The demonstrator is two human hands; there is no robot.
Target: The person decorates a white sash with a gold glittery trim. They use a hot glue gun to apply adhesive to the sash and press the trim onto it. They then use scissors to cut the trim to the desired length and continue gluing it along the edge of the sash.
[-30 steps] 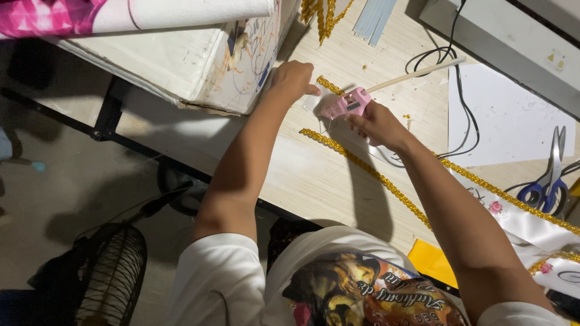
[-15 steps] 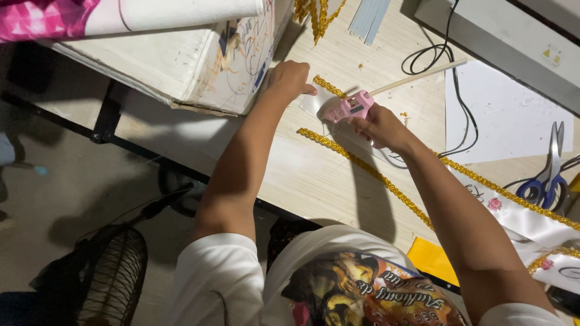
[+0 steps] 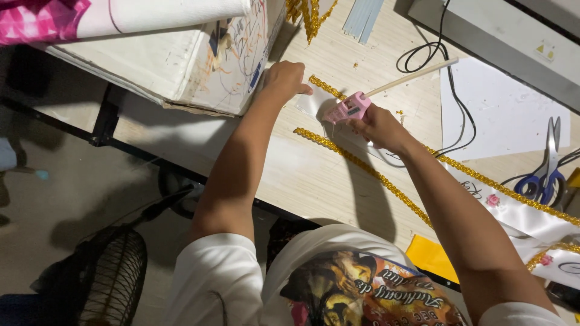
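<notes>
Head view: the camera looks down on two bare arms that reach over a pale wooden worktop [image 3: 314, 181].
Right hand: the right hand [image 3: 380, 125] is clenched around a pink glue gun [image 3: 349, 108] and holds it low over the worktop, the nozzle pointing toward the left hand.
Glue gun: a long pale glue stick [image 3: 417, 73] comes out of its back end and points up and to the right; a black cable [image 3: 450, 90] lies on the worktop close behind it.
Left hand: the left hand [image 3: 285, 78] lies flat, the fingers pressing on the end of a white ribbon [image 3: 314, 101]; it grasps nothing, just beside the corner of a white box [image 3: 181, 66].
White ribbon: it lies on the worktop between both hands, and runs on under the right arm to the right edge, where it has small pink flowers.
Gold trim: one gold trim strip [image 3: 362, 166] lies along the near side of the ribbon; a short piece [image 3: 326, 87] shows near the left hand's fingers.
Scissors: blue-handled scissors [image 3: 547, 169] lie at the right, well apart from the hands.
White paper: a white sheet [image 3: 501, 115] lies behind the right hand.
Floor: a black fan grille [image 3: 115, 278] stands at the lower left.
</notes>
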